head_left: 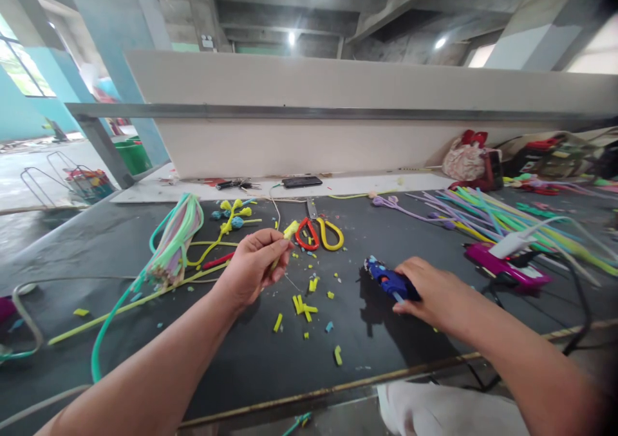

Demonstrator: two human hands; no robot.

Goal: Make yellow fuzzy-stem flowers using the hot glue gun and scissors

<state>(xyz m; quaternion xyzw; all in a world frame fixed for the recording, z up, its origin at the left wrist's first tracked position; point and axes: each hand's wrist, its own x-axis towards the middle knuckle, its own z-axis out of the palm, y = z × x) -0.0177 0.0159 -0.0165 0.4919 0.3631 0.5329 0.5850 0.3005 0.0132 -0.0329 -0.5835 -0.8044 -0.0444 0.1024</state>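
My left hand (pixel 261 259) is closed in a pinch on a yellow pipe cleaner piece (pixel 290 230), its fuzzy tip poking out past the fingertips. To the right, my right hand (pixel 427 291) grips a blue hot glue gun (pixel 386 280), its nozzle end flecked with bits and pointing left, just above the dark table (pixel 232 365). Between the hands, short yellow cut pieces (pixel 303 307) lie scattered. Beyond them rest scissors (pixel 318 233) with one red and one yellow handle loop. A yellow stem with yellow and blue buds (pixel 232 216) lies behind my left hand.
A bundle of pale pipe cleaners (pixel 178 243) lies at left; more coloured pipe cleaners (pixel 483 210) spread at right. Near my right arm sits a magenta power strip (pixel 506 268) with cords. A phone (pixel 302 181) and keys (pixel 237 183) lie along the back, before a white panel (pixel 309 146).
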